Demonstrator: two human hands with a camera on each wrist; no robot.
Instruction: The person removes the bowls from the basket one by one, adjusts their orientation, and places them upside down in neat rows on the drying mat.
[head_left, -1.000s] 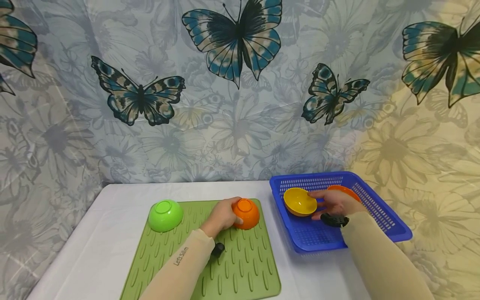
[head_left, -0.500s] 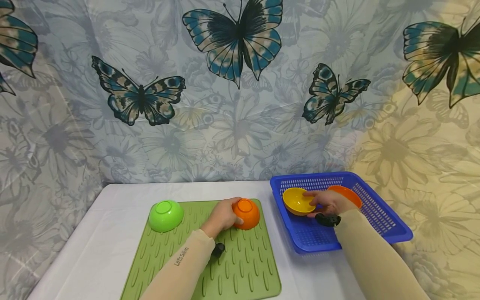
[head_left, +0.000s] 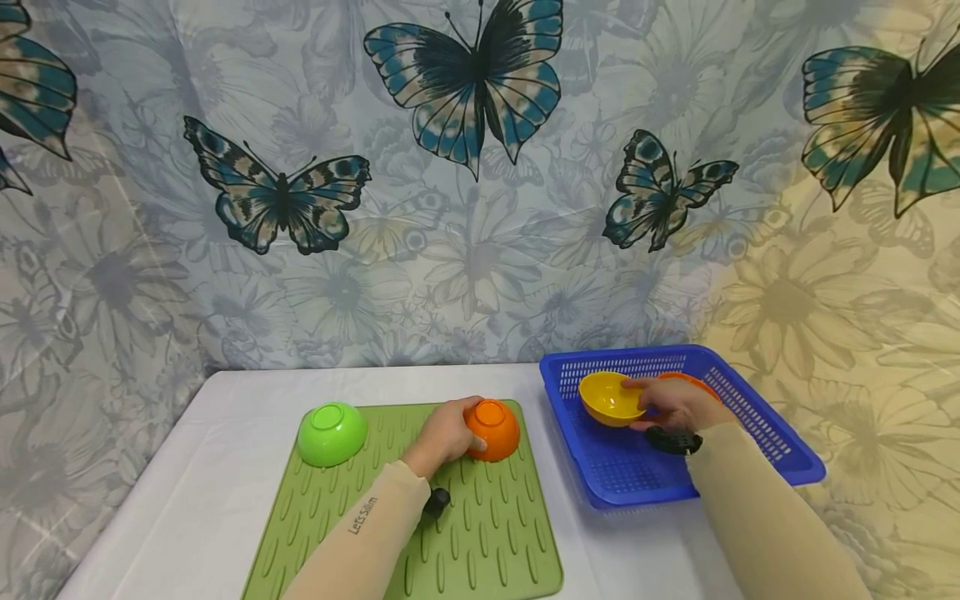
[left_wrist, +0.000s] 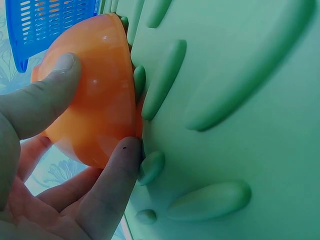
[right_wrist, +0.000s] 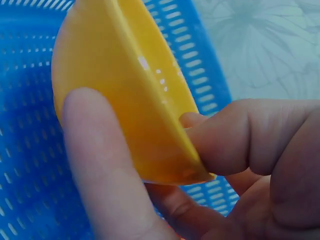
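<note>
My left hand [head_left: 447, 432] grips an orange bowl [head_left: 492, 430], which sits upside down at the far right corner of a green ridged mat [head_left: 480, 533]. In the left wrist view the thumb lies on the bowl's outer wall and a fingertip reaches its rim, right at the mat. Over at the blue basket [head_left: 637, 492], my right hand [head_left: 678, 404] pinches the rim of a yellow bowl [head_left: 609, 400]. The right wrist view shows this yellow bowl [right_wrist: 107, 95] tilted, with fingers on both sides of its wall. Its opening faces up in the head view.
An upside-down green bowl [head_left: 332, 433] stands on the mat's far left corner. Another orange bowl [head_left: 693, 382] lies in the basket, partly hidden behind the right hand. White cloth [head_left: 172, 500] covers the table, and a butterfly-print curtain [head_left: 480, 283] hangs behind it.
The right hand first shifted a little left with the yellow bowl, then moved back right and slightly up with it. The left hand and its orange bowl have stayed put.
</note>
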